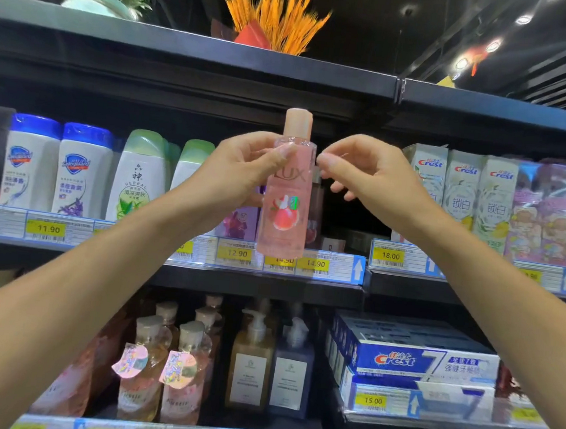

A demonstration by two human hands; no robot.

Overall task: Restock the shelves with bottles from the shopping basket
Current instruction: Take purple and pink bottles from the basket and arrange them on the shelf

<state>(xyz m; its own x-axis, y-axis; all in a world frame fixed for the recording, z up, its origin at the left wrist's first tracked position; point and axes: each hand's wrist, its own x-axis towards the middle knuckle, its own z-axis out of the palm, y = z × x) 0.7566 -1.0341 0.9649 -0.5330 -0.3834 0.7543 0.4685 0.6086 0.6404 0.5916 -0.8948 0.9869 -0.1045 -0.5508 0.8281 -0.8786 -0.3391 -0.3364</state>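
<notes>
1. The pink bottle (286, 194) is being gripped round its upper body by the left hand (244, 173), with most of it hanging below the grip.
2. The right hand (364, 173) is being held just beside the bottle's shoulder, fingers loosely curled and empty.
3. The bottle is being held before the shelf (261, 284), on which other bottles (83, 169) are standing.
4. It is being kept upright, long axis vertical, cap (298, 121) upward.

Retail shop, toiletries aisle. Black metal shelves (262, 282) carry yellow price labels (48, 229) in strips along their front edges. Matching blue-capped white body-wash bottles (31, 165) stand in rows; blue-and-white Crest toothpaste cartons (426, 362) are stacked lower right. Round ceiling spotlights (493, 46) overhead.
</notes>
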